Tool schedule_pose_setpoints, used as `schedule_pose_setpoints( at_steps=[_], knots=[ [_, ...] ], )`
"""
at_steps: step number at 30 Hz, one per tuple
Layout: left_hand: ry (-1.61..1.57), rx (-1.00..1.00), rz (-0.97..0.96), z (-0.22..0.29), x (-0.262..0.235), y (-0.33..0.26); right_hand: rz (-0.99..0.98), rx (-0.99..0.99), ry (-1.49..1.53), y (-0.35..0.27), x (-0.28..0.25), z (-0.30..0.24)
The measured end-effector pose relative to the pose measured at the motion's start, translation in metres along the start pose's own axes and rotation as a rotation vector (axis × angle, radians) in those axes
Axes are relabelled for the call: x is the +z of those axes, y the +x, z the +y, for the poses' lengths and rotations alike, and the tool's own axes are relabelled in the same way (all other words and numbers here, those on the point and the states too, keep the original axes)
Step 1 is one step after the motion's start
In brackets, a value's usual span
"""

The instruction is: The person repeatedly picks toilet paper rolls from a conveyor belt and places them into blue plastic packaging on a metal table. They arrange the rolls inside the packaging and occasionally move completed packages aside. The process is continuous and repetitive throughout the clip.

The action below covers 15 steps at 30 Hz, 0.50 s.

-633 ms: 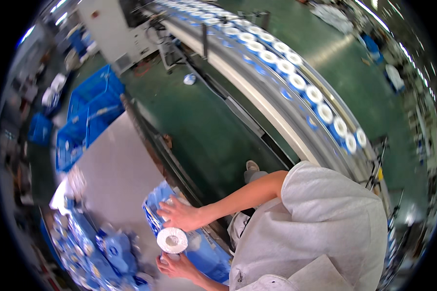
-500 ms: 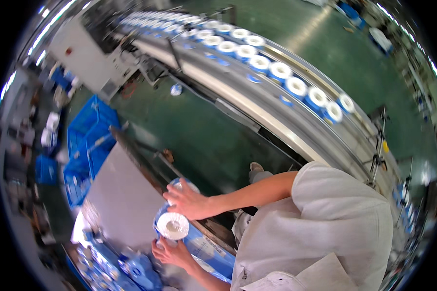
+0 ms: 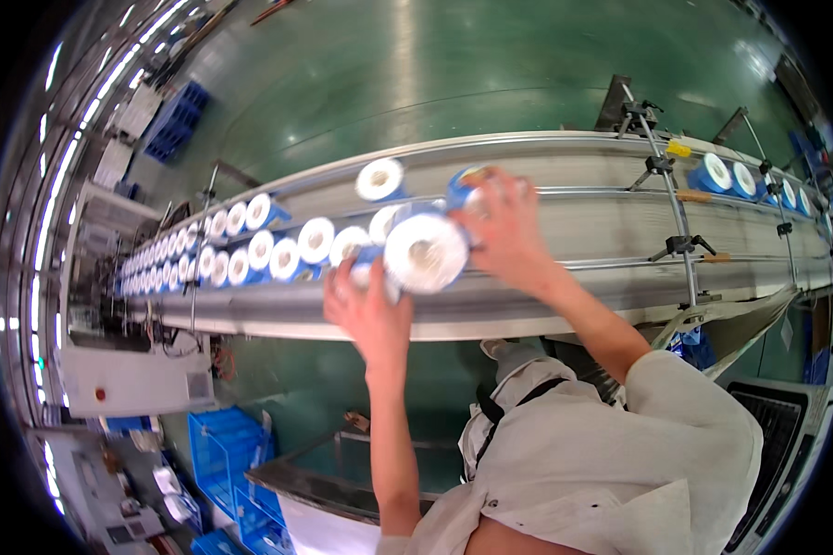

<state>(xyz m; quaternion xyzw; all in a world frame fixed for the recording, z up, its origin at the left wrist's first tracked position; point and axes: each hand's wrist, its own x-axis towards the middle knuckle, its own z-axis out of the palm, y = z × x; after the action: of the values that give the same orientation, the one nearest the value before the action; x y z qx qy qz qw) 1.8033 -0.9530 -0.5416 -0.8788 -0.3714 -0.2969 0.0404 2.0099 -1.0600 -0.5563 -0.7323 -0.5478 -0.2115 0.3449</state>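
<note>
Over the conveyor, my hands have a white paper roll (image 3: 426, 252) in blue wrapping between them, its round end facing up. My left hand (image 3: 370, 314) grips from the left with bent fingers; part of another blue-wrapped roll shows beside its fingertips. My right hand (image 3: 502, 227) closes from the right, its fingers over a blue-wrapped roll (image 3: 461, 188). How far each hand's fingers reach around the rolls is partly hidden. Just left of them, similar rolls (image 3: 316, 240) stand on the belt, and a single roll (image 3: 380, 179) stands behind.
The long conveyor (image 3: 574, 222) runs left to right with metal guide rails; rows of rolls fill its left part. Clamped rods (image 3: 666, 194) cross it at right, with more rolls (image 3: 713, 176) beyond. Blue crates (image 3: 222, 453) and a table (image 3: 324, 523) lie at lower left.
My view and body have turned from the table to the conveyor. Both hands have moved from the table's edge to above the belt, with rolls between them.
</note>
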Motion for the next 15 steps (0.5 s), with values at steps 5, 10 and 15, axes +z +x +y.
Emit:
schedule_pose_setpoints(
  at_steps=[5, 10, 15],
  knots=[
    [-0.152, 0.320, 0.036, 0.085, 0.102, 0.120, 0.189, 0.261, -0.214, 0.007, -0.002, 0.121],
    [-0.184, 0.477, -0.242, 0.098, 0.204, 0.148, -0.128, 0.365, -0.208, -0.018, 0.024, 0.197],
    [-0.121, 0.667, -0.370, 0.066, 0.252, 0.163, -0.422, 0.326, -0.266, 0.003, 0.048, 0.223]
  ],
)
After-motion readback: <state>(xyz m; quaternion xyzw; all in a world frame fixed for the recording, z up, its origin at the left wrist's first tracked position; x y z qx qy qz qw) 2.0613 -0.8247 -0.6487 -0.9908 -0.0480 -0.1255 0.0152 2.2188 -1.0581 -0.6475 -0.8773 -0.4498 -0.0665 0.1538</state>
